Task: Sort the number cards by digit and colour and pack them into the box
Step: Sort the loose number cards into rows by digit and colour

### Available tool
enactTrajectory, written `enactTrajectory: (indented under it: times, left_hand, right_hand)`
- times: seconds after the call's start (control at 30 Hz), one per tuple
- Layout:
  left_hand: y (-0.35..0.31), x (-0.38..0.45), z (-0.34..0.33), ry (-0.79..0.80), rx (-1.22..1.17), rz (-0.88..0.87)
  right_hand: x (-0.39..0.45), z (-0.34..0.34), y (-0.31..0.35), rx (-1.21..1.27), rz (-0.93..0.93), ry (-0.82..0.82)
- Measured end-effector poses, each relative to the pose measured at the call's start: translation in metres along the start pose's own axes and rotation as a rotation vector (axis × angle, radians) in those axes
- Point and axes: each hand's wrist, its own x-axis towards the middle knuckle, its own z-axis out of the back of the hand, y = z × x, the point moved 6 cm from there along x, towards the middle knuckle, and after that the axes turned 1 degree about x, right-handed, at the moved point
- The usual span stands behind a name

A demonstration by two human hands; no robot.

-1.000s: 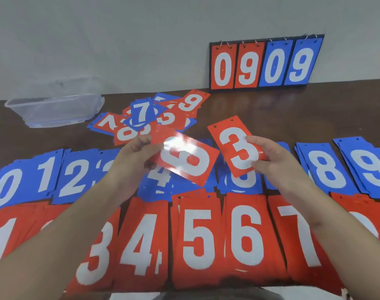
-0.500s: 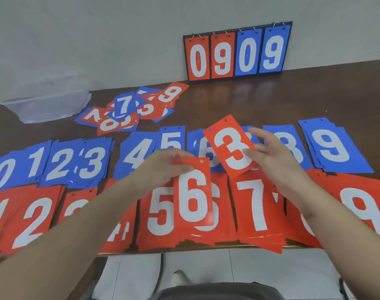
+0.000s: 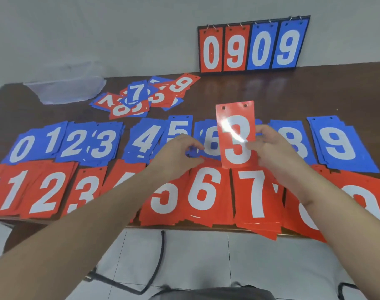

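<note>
Your right hand (image 3: 277, 152) pinches the red 3 (image 3: 236, 135) by its right edge and holds it upright above the rows, face toward you, so the digit reads at a glance. Your left hand (image 3: 176, 156) hovers beside it, fingers loosely curled, gripping nothing, ready to take the card. The red 3 pile (image 3: 85, 191) sits well off to your left in the near row, so that's where it looks bound. Blue runs 0 to 9 behind, red in front: one glance finds any slot. The loose heap (image 3: 146, 96) still waits unsorted near the box (image 3: 66, 89) at the tabletop's (image 3: 314, 94) far left, so packing comes later.
</note>
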Motion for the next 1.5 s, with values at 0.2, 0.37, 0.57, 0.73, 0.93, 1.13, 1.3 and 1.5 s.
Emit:
enactTrajectory:
  times: [0.2, 0.37, 0.57, 0.73, 0.93, 1.13, 1.3, 1.5]
  left_hand:
    - [0.057, -0.032, 0.058, -0.163, -0.134, 0.094]
    - [0.131, -0.082, 0.118, -0.308, -0.169, 0.217]
    - [0.213, -0.139, 0.168, -0.39, -0.196, 0.328]
    - [0.247, -0.165, 0.184, -0.425, -0.253, 0.33]
    - [0.263, -0.178, 0.195, -0.402, -0.278, 0.293]
    - [0.271, -0.179, 0.203, -0.346, -0.296, 0.244]
    - [0.273, -0.171, 0.21, -0.334, -0.295, 0.2]
    - [0.269, -0.136, 0.213, -0.334, -0.258, 0.167]
  right_hand:
    - [-0.003, -0.059, 0.02, -0.029, -0.039, 0.022]
    - [-0.005, -0.145, 0.042, -0.03, 0.004, 0.146]
    - [-0.011, -0.24, 0.061, 0.028, 0.002, 0.308]
    - [-0.019, -0.289, 0.068, -0.086, -0.033, 0.388]
    - [-0.029, -0.327, 0.075, -0.172, -0.028, 0.405]
    - [-0.027, -0.358, 0.072, -0.613, 0.194, 0.343]
    - [-0.024, -0.367, 0.07, -0.978, 0.438, 0.223]
    - [-0.001, -0.351, 0.075, -0.917, 0.465, 0.217]
